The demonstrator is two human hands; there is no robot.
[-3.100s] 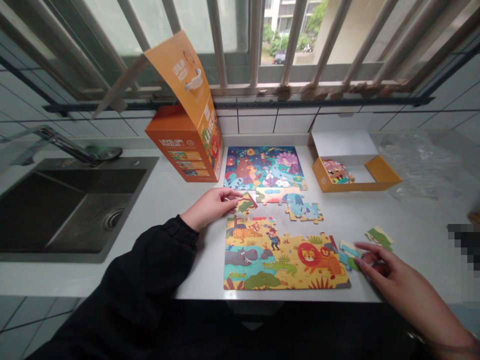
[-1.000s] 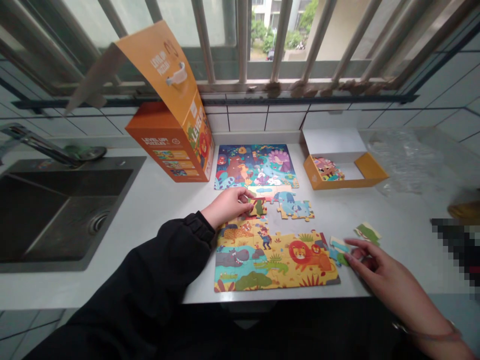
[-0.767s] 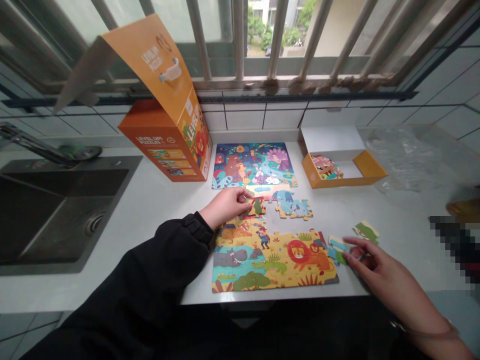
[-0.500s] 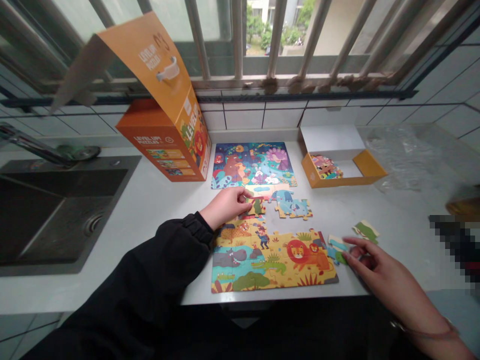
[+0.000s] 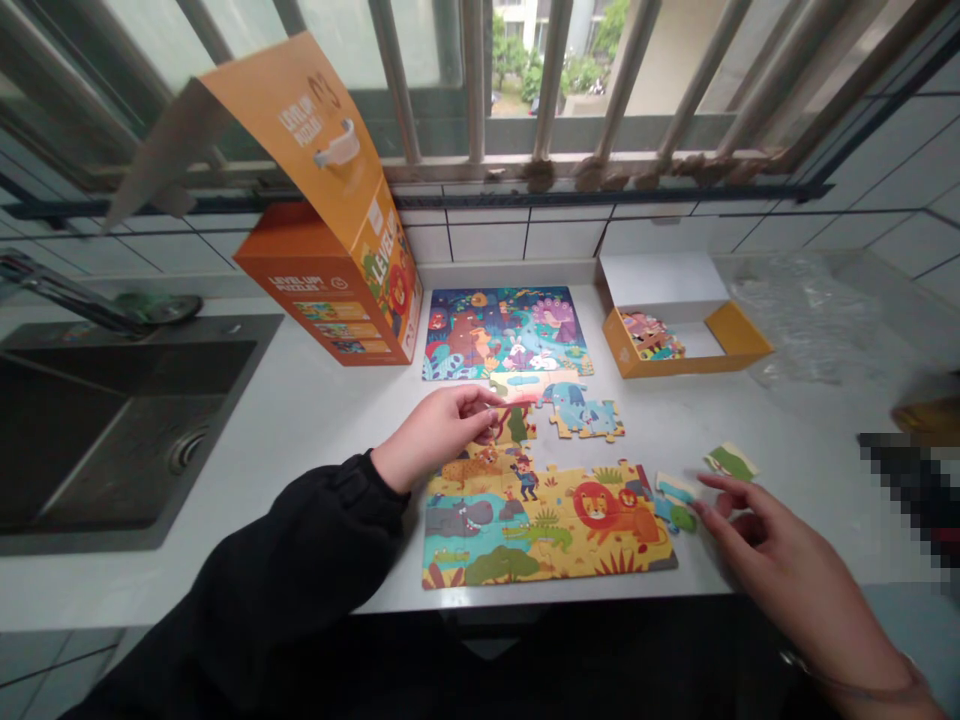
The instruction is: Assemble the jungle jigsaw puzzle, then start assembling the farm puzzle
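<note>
Head view. A single puzzle piece (image 5: 516,424) is shown pinched at its edges between thumb and fingertips of the left hand (image 5: 435,432), at the upper edge of the part-built savanna puzzle (image 5: 544,512) on the bench (image 5: 315,420). The piece is judged thin, light, stiff cardboard, best gripped by opposite edges and kept flat, since its tabs may bend. The right hand (image 5: 780,570) is seen with fingers spread and nothing clasped, fingertips just beside a loose blue-green piece (image 5: 675,500); a second loose piece (image 5: 731,462) lies near. Behind are seen a finished puzzle (image 5: 508,332), an elephant fragment (image 5: 581,410), an open tray (image 5: 686,330) and an orange box (image 5: 337,300).
</note>
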